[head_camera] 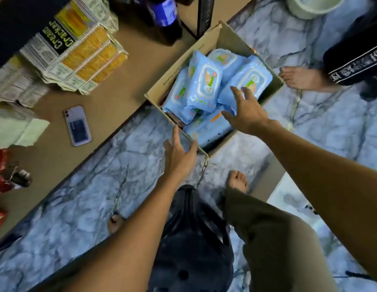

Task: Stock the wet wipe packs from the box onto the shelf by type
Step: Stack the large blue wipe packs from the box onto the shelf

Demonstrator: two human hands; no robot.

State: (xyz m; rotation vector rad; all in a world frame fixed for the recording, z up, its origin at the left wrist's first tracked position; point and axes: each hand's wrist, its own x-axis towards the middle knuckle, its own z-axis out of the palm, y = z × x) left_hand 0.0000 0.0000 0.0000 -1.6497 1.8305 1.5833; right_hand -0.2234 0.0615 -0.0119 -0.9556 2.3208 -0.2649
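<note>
While both hands are spread and holding nothing, the right hand over the packs in the box and the left hand at its near rim, steady the box with the left. Take the top right pack whole across its width; the film looks slippery, so grip firmly.

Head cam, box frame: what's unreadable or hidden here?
- Pack labels: print too small and blurred to tell types apart.
- Box bottom and pack count: hidden under the top packs.
- Right hand contact: fingers spread over a pack; touching or hovering unclear.
- Left hand: at the box's near edge; contact unclear.
- Shelf: upper tiers cut off by the frame's top.
</note>
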